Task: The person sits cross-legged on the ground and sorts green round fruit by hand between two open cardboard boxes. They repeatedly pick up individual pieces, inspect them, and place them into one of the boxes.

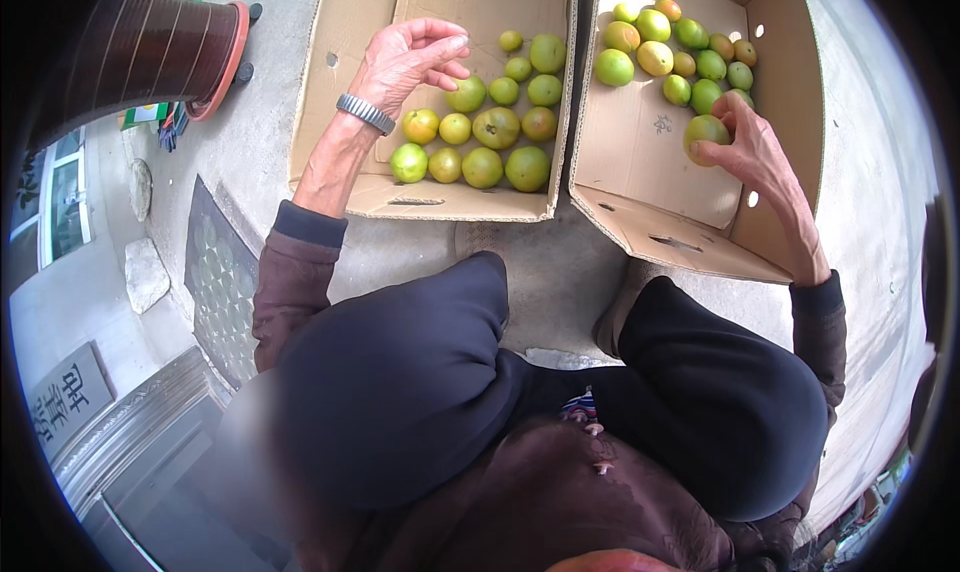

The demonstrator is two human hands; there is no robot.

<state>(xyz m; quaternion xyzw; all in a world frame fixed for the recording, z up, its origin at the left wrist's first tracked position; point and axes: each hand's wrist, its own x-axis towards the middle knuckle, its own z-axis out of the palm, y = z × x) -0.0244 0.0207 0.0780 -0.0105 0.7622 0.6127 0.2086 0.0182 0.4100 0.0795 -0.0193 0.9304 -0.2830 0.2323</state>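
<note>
Two open cardboard boxes lie side by side before me. In the left cardboard box (450, 206), several green tomatoes (496, 127) stand in rough rows towards its near right corner. My left hand (420, 54), with a metal watch band (365, 114) at its wrist, hovers over this box, fingers bent and apart, holding nothing. Over the right cardboard box (780, 106), my right hand (746, 133) grips one greenish tomato (705, 138) between thumb and fingers. Beyond it, several loose green and reddish tomatoes (655, 58) lie in the far part of that box.
A large brown glazed jar (142, 54) stands at the far left on a reddish wheeled base (225, 61). A patterned mat (217, 287) and a pale stone (145, 275) are at the left. My bent knees are close to the boxes' near flaps.
</note>
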